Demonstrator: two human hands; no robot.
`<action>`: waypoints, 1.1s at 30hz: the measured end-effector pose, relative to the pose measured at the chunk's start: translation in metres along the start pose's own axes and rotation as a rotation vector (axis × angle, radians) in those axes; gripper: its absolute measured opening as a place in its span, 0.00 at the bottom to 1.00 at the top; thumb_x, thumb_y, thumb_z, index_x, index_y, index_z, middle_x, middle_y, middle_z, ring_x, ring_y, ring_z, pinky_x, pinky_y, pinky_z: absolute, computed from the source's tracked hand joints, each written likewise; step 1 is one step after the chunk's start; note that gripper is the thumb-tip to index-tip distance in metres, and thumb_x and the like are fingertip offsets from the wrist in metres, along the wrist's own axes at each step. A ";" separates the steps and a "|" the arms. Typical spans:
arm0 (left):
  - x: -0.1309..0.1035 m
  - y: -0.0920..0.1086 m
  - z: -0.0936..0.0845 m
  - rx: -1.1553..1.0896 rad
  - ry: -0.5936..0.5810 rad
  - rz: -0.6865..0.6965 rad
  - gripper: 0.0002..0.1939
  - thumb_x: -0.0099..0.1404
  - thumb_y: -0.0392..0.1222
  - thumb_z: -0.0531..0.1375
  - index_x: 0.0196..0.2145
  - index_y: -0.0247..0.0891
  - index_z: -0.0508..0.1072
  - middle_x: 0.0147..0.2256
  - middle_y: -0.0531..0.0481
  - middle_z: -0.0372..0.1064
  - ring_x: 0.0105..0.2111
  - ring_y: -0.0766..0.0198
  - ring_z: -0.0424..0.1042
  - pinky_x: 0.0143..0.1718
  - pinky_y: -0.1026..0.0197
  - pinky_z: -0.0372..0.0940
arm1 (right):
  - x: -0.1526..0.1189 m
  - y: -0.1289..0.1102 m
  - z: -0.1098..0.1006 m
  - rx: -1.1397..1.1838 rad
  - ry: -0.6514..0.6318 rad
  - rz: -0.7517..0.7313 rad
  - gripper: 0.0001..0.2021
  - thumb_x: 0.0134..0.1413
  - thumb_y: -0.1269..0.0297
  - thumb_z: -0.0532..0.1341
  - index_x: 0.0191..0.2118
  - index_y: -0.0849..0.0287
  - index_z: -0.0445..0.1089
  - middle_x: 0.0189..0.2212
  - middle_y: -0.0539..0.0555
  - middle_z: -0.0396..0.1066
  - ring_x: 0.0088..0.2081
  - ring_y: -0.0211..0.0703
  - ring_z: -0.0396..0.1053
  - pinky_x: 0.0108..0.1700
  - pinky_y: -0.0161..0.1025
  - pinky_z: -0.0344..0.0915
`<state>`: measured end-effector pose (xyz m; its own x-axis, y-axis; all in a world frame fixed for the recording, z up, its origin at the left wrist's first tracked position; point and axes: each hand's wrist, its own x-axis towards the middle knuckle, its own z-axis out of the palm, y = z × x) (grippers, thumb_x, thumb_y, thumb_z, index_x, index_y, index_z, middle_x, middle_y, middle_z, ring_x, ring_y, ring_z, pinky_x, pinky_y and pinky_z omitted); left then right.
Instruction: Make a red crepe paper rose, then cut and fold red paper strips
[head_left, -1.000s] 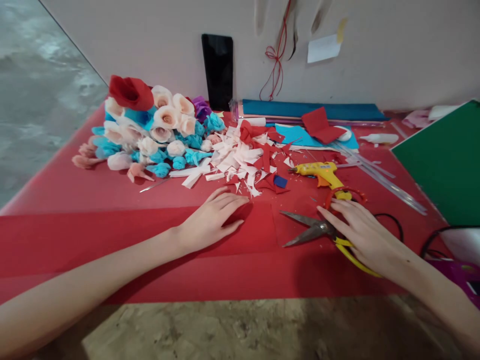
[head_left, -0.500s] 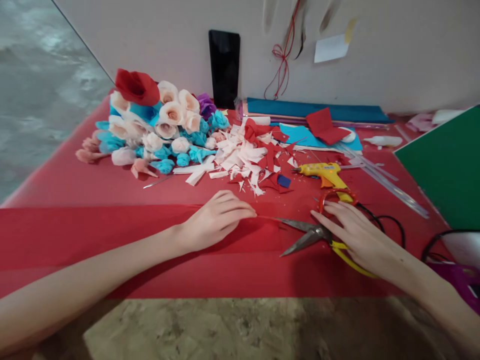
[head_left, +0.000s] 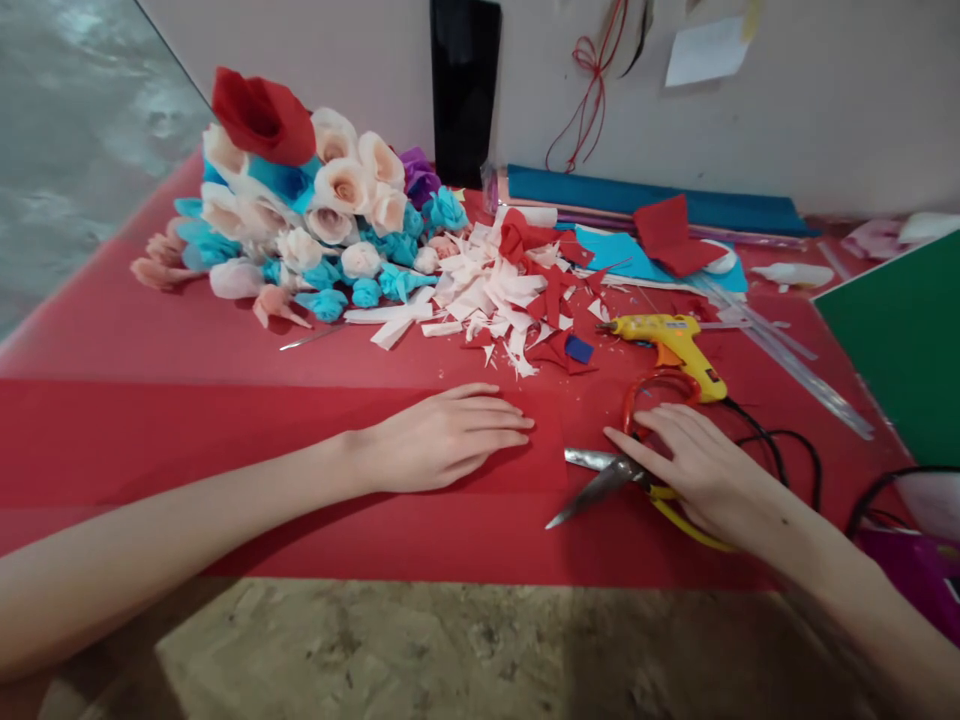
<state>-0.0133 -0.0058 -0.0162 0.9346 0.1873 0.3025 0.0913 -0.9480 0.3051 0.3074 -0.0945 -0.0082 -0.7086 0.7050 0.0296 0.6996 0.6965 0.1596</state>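
A long strip of thin red paper (head_left: 187, 430) lies along the red table, its right end near the middle. My left hand (head_left: 446, 435) rests palm down on that end with the fingers stretched out. My right hand (head_left: 690, 455) grips scissors (head_left: 600, 490) with one red and one yellow handle loop. Their blades are spread apart. The far blade's tip is hidden at the paper's right edge, apparently beneath it; the near blade points left, in front of the strip's near edge.
Paper flowers (head_left: 345, 190) cluster at the back left beside a heap of white and red scraps (head_left: 495, 285). Behind the scissors lies a yellow glue gun (head_left: 667, 340) with a black cord. A green board (head_left: 900, 350) stands on the right; a black phone (head_left: 465, 90) leans on the wall.
My left hand has gone from pinching the paper's edge to lying flat on it. The scissors' far blade now has its tip hidden at the paper's edge. The view has shifted slightly.
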 end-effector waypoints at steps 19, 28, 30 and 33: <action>0.002 -0.002 0.009 0.032 -0.016 -0.157 0.17 0.69 0.35 0.47 0.53 0.34 0.65 0.55 0.46 0.64 0.55 0.61 0.63 0.58 0.52 0.58 | 0.019 -0.008 -0.001 -0.054 0.019 -0.135 0.24 0.52 0.79 0.51 0.55 0.63 0.61 0.41 0.63 0.62 0.44 0.52 0.60 0.47 0.51 0.61; 0.002 -0.002 0.009 0.055 -0.023 -0.143 0.17 0.68 0.35 0.48 0.53 0.32 0.65 0.54 0.43 0.65 0.54 0.59 0.64 0.57 0.51 0.60 | 0.012 -0.007 0.000 -0.026 0.037 -0.125 0.24 0.55 0.79 0.49 0.57 0.57 0.60 0.39 0.59 0.63 0.41 0.47 0.60 0.46 0.46 0.58; 0.003 -0.002 0.009 0.044 -0.029 -0.150 0.17 0.68 0.35 0.48 0.53 0.33 0.65 0.54 0.44 0.65 0.54 0.59 0.65 0.57 0.51 0.60 | 0.012 -0.006 -0.001 -0.013 0.049 -0.123 0.22 0.56 0.78 0.48 0.54 0.57 0.63 0.35 0.57 0.64 0.37 0.45 0.60 0.43 0.44 0.57; 0.003 -0.001 0.009 0.039 -0.033 -0.152 0.17 0.68 0.35 0.48 0.53 0.34 0.65 0.54 0.44 0.65 0.54 0.60 0.64 0.57 0.52 0.60 | 0.009 -0.005 0.000 0.022 0.035 -0.119 0.20 0.57 0.79 0.47 0.51 0.56 0.66 0.30 0.56 0.62 0.32 0.43 0.57 0.38 0.42 0.56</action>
<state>-0.0074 -0.0060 -0.0234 0.9196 0.3216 0.2255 0.2455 -0.9187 0.3093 0.2975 -0.0912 -0.0090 -0.7891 0.6125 0.0464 0.6122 0.7778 0.1421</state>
